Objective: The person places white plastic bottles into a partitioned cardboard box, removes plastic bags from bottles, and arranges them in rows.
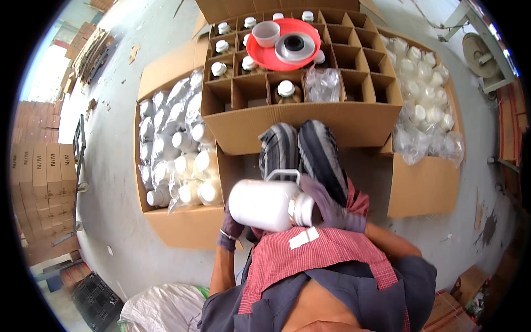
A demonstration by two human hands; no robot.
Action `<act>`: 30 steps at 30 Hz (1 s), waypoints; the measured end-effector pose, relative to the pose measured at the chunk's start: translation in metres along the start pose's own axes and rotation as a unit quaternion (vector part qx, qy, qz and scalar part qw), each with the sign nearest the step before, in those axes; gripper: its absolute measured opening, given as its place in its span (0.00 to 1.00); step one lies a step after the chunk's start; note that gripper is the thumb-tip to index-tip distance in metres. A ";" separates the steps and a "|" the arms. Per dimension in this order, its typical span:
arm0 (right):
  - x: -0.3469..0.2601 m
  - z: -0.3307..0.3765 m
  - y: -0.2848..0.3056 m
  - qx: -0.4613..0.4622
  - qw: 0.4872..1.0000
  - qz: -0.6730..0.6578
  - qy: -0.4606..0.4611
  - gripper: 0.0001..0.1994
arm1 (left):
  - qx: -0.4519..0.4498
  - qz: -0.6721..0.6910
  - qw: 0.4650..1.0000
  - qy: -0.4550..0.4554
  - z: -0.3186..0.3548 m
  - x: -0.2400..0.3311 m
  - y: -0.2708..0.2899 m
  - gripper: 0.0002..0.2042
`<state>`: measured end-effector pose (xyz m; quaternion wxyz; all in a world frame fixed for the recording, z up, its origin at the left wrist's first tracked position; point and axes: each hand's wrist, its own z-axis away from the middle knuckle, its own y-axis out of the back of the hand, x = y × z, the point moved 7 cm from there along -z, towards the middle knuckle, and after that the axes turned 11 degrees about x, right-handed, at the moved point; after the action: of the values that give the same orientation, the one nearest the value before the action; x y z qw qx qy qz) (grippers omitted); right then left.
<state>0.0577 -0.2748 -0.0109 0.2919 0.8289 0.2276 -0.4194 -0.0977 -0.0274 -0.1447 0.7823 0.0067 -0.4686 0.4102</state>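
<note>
A white plastic bottle (263, 205) with a loop handle lies on its side above my lap, its neck pointing right. My left hand (231, 226), in a dark glove, grips it at the base, its fingers partly hidden behind the bottle. Around the neck end closes my right hand (334, 210), gloved too and a little blurred. Beyond my knees stands a divided cardboard box (301, 124), where several white-capped bottles (286, 91) fill some compartments. A red tray (290, 58) rests on top with a white cup (266, 34) and a clear round dish (294, 47).
An open carton of white bottles (188, 191), some wrapped in plastic, stands at my left. At my right is another carton (423, 188) with translucent containers (420, 83). Flat boxes (44, 177) are stacked far left. A white sack (163, 310) lies behind my left elbow.
</note>
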 end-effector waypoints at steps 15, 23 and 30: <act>-0.069 -0.179 0.025 -0.007 1.000 -0.028 0.000 0.43 | -0.150 -0.393 0.854 -0.305 -0.015 0.092 -0.135 0.34; -0.088 -0.191 0.031 0.060 0.996 -0.009 0.069 0.40 | -0.187 -0.447 0.807 -0.338 -0.012 0.077 -0.145 0.32; -0.074 -0.198 0.038 0.126 0.991 -0.019 0.033 0.41 | -0.079 -0.542 0.703 -0.453 -0.004 0.081 -0.131 0.33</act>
<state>0.1526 -0.1790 0.1557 0.1695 0.8680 0.1979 -0.4227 0.0085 -0.0612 -0.0379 0.5607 0.3828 -0.7129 -0.1756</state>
